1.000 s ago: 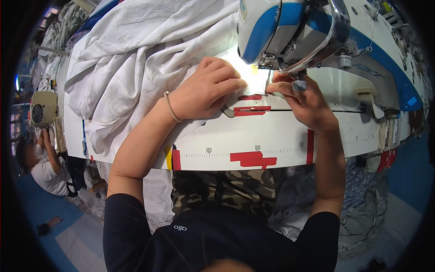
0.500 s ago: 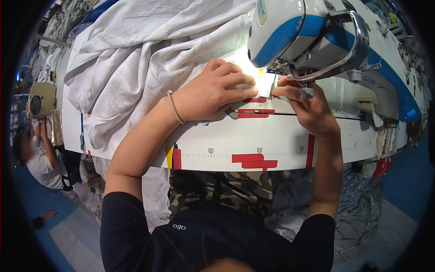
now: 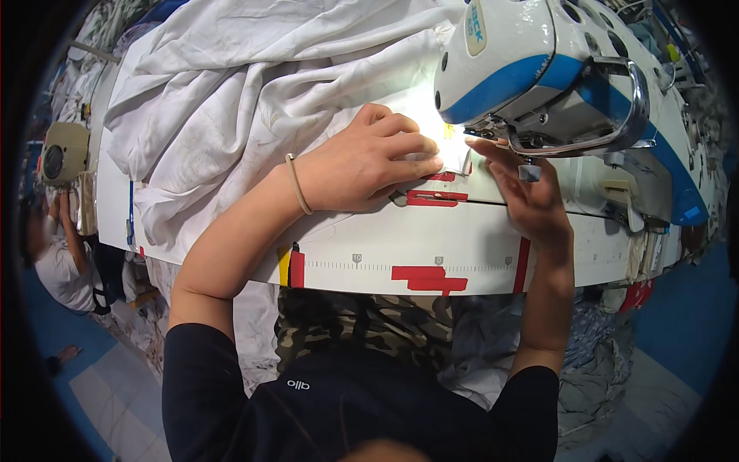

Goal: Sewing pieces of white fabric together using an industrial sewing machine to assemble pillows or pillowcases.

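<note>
A large white cloth (image 3: 208,115) lies in loose folds on the sewing table, its near right corner in bright light under the head of a white and blue sewing machine (image 3: 504,58). On that corner, beside the needle area, my left hand (image 3: 377,158) presses with bent fingers, thumb and forefinger close together at the cloth's edge. My right hand (image 3: 531,196) is just right of the corner, partly behind the machine's metal bar. Its fingers and thumb are apart, and nothing shows between them. The needle itself is hidden by glare and the machine head.
Red tape strips (image 3: 427,278) and a printed ruler mark the white table edge (image 3: 354,281) before me. More cloth (image 3: 593,346) is heaped below at the right. A co-worker (image 3: 65,262) sits at the far left, near a beige machine (image 3: 63,154).
My right hand's fingers have come away from the cloth edge and spread apart. The left hand stays on the cloth. The whole view has shifted slightly.
</note>
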Motion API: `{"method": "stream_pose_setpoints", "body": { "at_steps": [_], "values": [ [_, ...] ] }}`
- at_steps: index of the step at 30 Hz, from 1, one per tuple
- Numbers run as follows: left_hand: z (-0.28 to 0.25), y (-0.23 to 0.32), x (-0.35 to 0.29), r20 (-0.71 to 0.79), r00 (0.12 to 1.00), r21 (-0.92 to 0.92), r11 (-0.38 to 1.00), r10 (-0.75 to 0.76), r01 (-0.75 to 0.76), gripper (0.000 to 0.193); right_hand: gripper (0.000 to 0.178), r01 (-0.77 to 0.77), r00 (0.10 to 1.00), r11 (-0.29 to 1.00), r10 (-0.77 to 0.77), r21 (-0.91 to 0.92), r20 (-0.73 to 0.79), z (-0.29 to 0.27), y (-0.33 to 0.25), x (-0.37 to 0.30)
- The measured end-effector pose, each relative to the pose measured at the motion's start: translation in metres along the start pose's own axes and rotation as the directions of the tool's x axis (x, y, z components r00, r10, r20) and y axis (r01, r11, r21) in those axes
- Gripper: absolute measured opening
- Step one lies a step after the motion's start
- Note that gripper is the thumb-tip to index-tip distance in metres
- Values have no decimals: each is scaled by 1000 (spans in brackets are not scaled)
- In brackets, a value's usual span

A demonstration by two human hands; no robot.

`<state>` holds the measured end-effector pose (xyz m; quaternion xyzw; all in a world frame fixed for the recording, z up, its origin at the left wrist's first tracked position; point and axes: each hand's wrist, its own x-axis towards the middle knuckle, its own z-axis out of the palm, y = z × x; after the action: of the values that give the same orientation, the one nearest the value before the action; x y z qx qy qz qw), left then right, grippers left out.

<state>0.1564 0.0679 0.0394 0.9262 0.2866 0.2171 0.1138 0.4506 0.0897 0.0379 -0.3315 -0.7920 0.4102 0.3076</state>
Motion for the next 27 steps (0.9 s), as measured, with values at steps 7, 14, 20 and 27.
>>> {"method": "stream_pose_setpoints", "body": {
  "at_steps": [7,14,20,27],
  "values": [
    [-5,3,-1,22,1000,13,1000,-3,3,61,44,254,966,908,-222,-333,132,-2,10,-1],
    [-9,6,0,14,1000,116,993,-14,12,45,60,342,939,861,-304,-375,160,-4,12,-1],
    [-4,2,0,-7,1000,139,990,-6,7,47,55,364,931,845,-327,-392,160,-6,11,4],
    [-3,-3,1,-5,999,177,984,-34,34,46,45,267,963,821,-238,-504,123,-6,17,-5]
  ]
}}
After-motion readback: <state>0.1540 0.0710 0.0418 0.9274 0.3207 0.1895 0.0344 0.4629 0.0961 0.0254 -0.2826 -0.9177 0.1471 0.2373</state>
